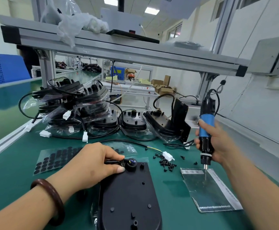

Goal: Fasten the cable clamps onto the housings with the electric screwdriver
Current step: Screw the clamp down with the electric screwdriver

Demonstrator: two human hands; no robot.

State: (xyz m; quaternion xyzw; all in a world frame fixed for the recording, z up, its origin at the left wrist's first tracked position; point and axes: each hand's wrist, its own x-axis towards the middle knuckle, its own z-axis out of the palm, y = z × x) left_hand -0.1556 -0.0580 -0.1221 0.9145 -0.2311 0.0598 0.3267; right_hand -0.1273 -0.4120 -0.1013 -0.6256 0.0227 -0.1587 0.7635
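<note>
Black housing (128,193) lies flat on the green bench mat (172,206), at 6 o'clock in view. Cable clamp (122,164) sits at its 11 o'clock corner, on the black cable beside a round grommet (132,163). Left hand (92,165) pinches the cable and clamp there, thumb and forefinger curled onto them. Right hand (218,143) is at the housing's 2 o'clock, fist wrapped around the blue electric screwdriver (206,130). It's upright, bit down over a clear zip bag (210,193); can't tell if the tip touches. Loose screws (166,163) scattered at 1 o'clock, beside a white connector (167,156). Sheet of round black pads (52,160) at 10 o'clock. Bagged housings stack (79,110) at 11 o'clock, well back. Dark bracelet (52,200) on the left wrist.
</note>
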